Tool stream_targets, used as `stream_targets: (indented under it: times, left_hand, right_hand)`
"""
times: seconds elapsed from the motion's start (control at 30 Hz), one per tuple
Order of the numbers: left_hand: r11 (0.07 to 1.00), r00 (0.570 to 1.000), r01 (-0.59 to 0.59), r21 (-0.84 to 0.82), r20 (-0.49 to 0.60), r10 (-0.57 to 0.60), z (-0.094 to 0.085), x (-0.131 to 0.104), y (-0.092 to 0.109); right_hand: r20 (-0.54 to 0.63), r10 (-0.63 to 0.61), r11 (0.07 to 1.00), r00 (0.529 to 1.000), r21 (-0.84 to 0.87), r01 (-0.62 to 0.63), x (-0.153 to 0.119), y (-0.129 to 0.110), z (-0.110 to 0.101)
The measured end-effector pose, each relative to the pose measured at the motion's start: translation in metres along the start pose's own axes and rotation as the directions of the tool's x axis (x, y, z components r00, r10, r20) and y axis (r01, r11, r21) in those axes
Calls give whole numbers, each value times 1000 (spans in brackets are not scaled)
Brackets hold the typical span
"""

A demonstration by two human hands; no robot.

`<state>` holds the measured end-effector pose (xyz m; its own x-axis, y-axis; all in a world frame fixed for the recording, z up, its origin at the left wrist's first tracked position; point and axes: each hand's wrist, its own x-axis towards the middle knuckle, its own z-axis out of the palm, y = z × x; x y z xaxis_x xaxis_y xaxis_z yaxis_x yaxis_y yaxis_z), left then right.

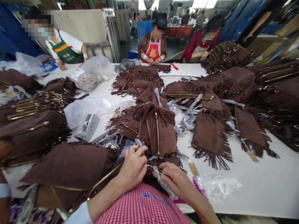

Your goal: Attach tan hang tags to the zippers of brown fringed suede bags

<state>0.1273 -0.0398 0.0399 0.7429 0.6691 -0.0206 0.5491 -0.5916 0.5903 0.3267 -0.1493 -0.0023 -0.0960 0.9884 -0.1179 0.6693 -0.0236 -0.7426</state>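
A thin white string (154, 168) runs between my two hands, low in front of my checked apron. My left hand (135, 165) is closed on one end, its index finger raised over the brown bags. My right hand (175, 177) pinches the other end. Just beyond lies a brown fringed bag (165, 133) with gold zippers. Under my hands, wrapped clear plastic (160, 180) hangs over dark fringe, and what lies beneath is mostly hidden. A tan hang tag (193, 169) rests right of my right hand.
Brown bags (70, 161) pile up at my left, more (210, 133) at right. Crumpled clear plastic bags (219, 186) lie by the table's near edge (268, 199). A grey-white device (90, 127) stands left of centre. Co-workers (155, 43) sit across the table; another person's arm (4, 174) enters at left.
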Motion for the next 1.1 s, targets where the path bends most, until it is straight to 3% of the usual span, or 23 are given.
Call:
stream_targets:
  times: [0.07,0.17,0.27,0.33,0.5,0.6,0.67,0.73,0.87,1.0,1.1]
  left_hand:
    - [1000,999,-15,-3,-28,15,-5,1,7]
    - [969,1000,3,-246,15,1,-6,3,13]
    - [786,978,183,-590,190,-85,1,6,9]
    - [625,961,270,-733,249,-123,7,8,3]
    - [249,957,285,-926,262,-122,23,10,-11]
    - [129,942,321,-938,302,-145,29,10,-15]
    - [136,926,370,-919,352,-135,31,8,-14]
    - [202,909,418,-886,409,-85,30,7,-11]
    - [403,904,394,-826,427,-10,25,4,0]
    - [571,930,322,-755,364,-44,25,2,8]
    - [536,940,338,-773,309,-147,30,3,4]
  right_hand:
    - [26,93,988,995,125,-95,-1,-1,0]
    - [54,199,911,978,357,-205,-4,-3,4]
    - [151,217,777,964,571,-264,-8,-4,9]
    - [169,203,770,964,581,-264,-11,-2,12]
    - [-103,254,915,962,347,-205,-18,3,19]
    - [-273,251,950,929,253,-183,-17,1,23]
    - [-387,173,982,906,142,-127,-15,-3,25]
    - [-451,44,999,891,4,-48,-10,-7,27]
    - [-451,-169,983,876,-139,118,2,-14,31]
    - [-476,-247,967,844,-63,247,9,-20,37]
    - [-578,-122,966,807,118,230,8,-16,42]
